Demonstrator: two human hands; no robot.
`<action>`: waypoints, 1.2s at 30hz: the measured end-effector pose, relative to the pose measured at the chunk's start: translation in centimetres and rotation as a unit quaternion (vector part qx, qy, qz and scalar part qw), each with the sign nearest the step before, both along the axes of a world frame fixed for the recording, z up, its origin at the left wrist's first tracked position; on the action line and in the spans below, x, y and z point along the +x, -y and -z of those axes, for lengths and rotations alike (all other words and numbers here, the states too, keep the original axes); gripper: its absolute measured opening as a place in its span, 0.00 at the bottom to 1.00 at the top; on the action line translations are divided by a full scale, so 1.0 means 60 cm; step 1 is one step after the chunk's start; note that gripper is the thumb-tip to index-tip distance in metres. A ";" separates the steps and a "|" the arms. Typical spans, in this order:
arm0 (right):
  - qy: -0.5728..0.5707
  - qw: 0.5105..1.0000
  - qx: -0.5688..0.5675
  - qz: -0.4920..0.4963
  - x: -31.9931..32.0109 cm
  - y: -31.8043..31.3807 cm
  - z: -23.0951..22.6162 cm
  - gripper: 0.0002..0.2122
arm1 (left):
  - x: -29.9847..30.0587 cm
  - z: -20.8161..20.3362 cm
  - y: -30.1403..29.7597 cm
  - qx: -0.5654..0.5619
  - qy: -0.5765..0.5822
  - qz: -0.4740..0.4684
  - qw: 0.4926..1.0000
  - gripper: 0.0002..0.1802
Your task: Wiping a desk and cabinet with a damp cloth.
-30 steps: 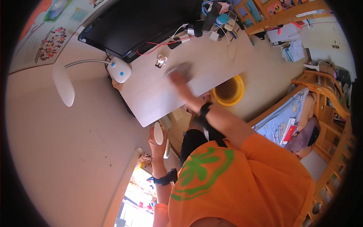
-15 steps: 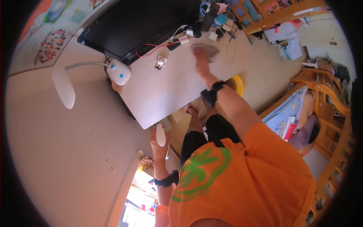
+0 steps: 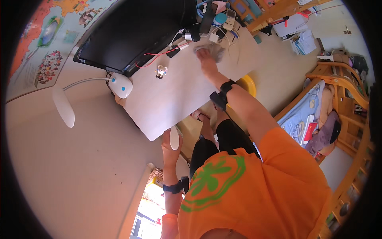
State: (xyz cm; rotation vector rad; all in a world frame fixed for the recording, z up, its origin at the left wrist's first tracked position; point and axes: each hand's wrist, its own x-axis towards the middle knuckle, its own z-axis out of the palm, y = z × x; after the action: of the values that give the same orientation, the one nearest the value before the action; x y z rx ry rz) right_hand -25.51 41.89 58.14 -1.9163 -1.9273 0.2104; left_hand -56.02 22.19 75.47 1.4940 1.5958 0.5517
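My right hand [image 3: 207, 63] is on the far right part of a pale desk [image 3: 159, 105], its fingers over a grey cloth [image 3: 217, 52] that lies against the desktop. The cloth is smeared by motion. Beside the desk's near left corner, my left hand [image 3: 170, 154] is closed round a white object with a smooth oval end [image 3: 174, 138]. The rest of that object is hidden by the hand, so its kind is unclear. A small bear figurine [image 3: 161, 71] stands on the desk left of the cloth.
A black monitor [image 3: 127, 36] and a white desk lamp [image 3: 120, 85] line the desk's back. Cables, a red cord [image 3: 149, 63] and a blue-lidded container [image 3: 220, 18] crowd the far right corner. A yellow basin [image 3: 248, 85] is beyond the right edge; a wooden bed [image 3: 338, 91] is farther right.
My right hand and the cloth have shifted slightly left across the desk. The whole view has tilted a little. My left hand still holds the white object by the desk corner.
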 end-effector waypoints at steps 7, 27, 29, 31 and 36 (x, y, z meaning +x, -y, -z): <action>0.103 0.986 0.049 -0.124 -0.080 0.115 0.022 0.21 | 0.016 -0.007 -0.008 -0.004 0.004 -0.008 1.000 0.17; 0.074 0.986 0.000 -0.147 -0.039 0.000 -0.020 0.17 | 0.095 -0.038 0.001 0.039 0.023 0.020 0.999 0.17; 0.063 0.985 -0.083 -0.140 -0.045 0.017 -0.037 0.21 | 0.094 -0.027 0.010 0.018 0.025 -0.009 0.999 0.17; 0.003 0.987 -0.062 -0.148 -0.038 0.088 -0.026 0.21 | 0.102 -0.025 -0.001 0.012 0.030 -0.004 0.999 0.17; -0.058 0.973 -0.074 -0.210 0.077 0.245 -0.024 0.22 | 0.099 -0.009 -0.008 0.013 0.017 0.038 0.999 0.16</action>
State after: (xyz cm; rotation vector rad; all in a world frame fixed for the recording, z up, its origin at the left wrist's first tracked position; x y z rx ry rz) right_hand -20.91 27.21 59.61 -1.5162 -2.2698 0.5891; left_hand -50.11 22.64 75.99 1.5492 1.5048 0.5529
